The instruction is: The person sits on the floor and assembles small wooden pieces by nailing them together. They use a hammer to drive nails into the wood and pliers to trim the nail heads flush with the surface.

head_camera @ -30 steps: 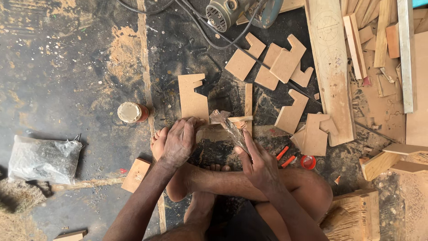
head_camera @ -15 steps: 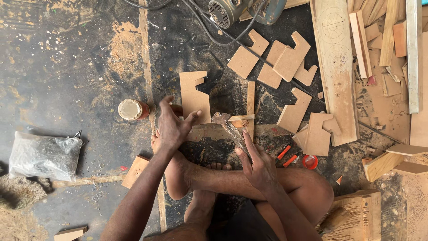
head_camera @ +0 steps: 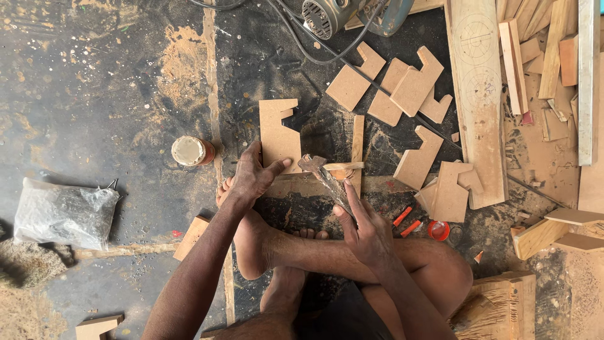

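Observation:
I sit cross-legged on a dusty dark floor. My right hand (head_camera: 365,230) grips the handle of a worn hammer (head_camera: 322,173), whose head rests near a thin wooden strip (head_camera: 357,146) and a small cross piece. My left hand (head_camera: 255,176) reaches forward, with thumb and fingers on the lower edge of a notched fibreboard cutout (head_camera: 279,133) lying flat on the floor. My bare feet lie just below both hands.
Several more notched board cutouts (head_camera: 412,88) lie ahead and to the right, beside a long plank (head_camera: 478,94). A small round tin (head_camera: 190,151) stands left of my hand. An electric motor (head_camera: 340,14) with cables sits at the top. A plastic bag (head_camera: 63,214) lies left; scrap wood lies right.
My left hand has moved from my foot up and forward onto the lower edge of the notched cutout. My right hand has stayed on the hammer.

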A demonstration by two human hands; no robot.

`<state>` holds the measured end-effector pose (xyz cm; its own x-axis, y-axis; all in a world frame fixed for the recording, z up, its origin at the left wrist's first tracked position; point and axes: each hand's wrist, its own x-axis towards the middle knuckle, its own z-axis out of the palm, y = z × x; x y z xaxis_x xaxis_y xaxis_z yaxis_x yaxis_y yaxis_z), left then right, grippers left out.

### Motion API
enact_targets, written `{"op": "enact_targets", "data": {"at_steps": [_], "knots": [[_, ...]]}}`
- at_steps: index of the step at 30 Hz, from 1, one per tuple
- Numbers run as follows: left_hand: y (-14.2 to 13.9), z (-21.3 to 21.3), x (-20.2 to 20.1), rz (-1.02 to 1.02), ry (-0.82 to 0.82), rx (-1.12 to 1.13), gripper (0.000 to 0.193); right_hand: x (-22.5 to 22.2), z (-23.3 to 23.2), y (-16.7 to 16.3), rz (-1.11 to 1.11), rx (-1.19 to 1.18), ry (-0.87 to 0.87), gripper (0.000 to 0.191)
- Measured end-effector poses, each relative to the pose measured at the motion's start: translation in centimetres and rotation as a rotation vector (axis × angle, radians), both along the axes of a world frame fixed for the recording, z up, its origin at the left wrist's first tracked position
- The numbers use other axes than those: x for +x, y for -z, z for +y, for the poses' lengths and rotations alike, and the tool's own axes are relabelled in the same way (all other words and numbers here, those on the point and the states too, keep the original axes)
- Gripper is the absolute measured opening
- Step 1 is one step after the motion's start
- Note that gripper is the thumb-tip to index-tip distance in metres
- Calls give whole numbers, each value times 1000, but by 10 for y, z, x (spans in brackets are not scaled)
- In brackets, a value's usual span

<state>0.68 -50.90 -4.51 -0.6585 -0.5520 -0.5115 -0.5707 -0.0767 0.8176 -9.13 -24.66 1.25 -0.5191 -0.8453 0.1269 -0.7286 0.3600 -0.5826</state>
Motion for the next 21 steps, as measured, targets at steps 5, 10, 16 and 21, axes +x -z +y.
{"op": "enact_targets", "data": {"at_steps": [5, 10, 16, 21], "knots": [[-3, 1, 3, 42, -10, -25, 50, 5, -10, -3, 76, -202, -2, 50], [-2, 4, 7, 71, -15, -50, 50, 4, -3, -26, 37, 314, -56, 56], [0, 5, 10, 46, -13, -39, 48, 4, -9, -25, 119, 20, -58, 49], [-5, 6, 11, -18, 23, -88, 47, -1, 1, -16, 148, 119, -87, 55]]}}
